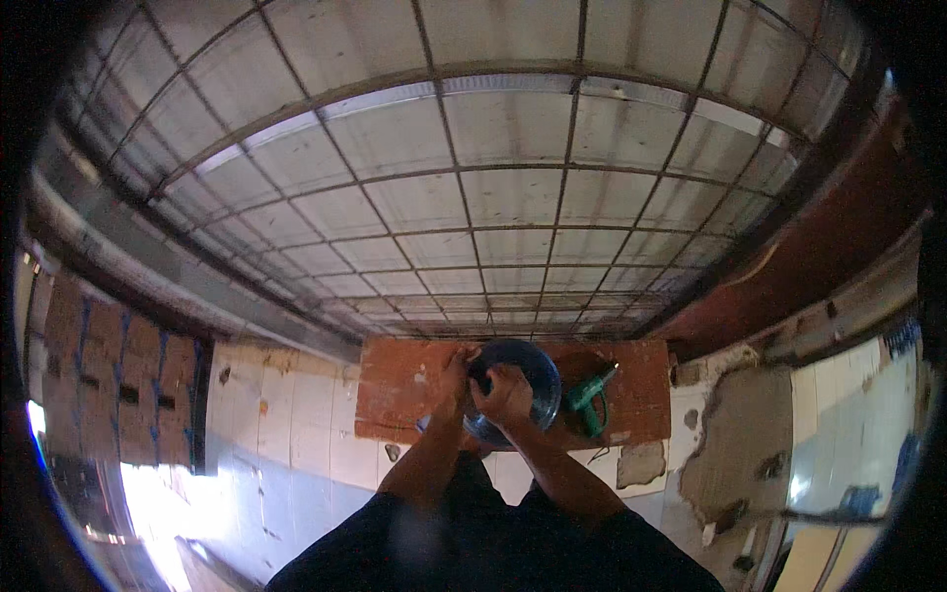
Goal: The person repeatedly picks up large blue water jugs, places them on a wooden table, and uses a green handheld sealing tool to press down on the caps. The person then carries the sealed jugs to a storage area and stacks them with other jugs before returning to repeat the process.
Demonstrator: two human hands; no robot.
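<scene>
A dark blue, round, bowl-like vessel (543, 380) stands on a worn reddish-brown board (395, 395) in front of me. My left hand (459, 371) is closed at the vessel's left rim, fingers partly out of sight. Over the middle of the vessel my right hand (506, 397) is curled into a fist, close beside the left. Something dark shows at its fingers, too small and blurred to name. To the right of the vessel lies a green power drill (589, 403) on the board, its tip toward the upper right.
A window with a metal grille (513, 202) rises just beyond the board. Cracked, patched masonry (735, 434) shows at the right. Pale tiles (286, 405) flank the board. At the far left is a stack of brown blocks (118, 380), with bright light below it.
</scene>
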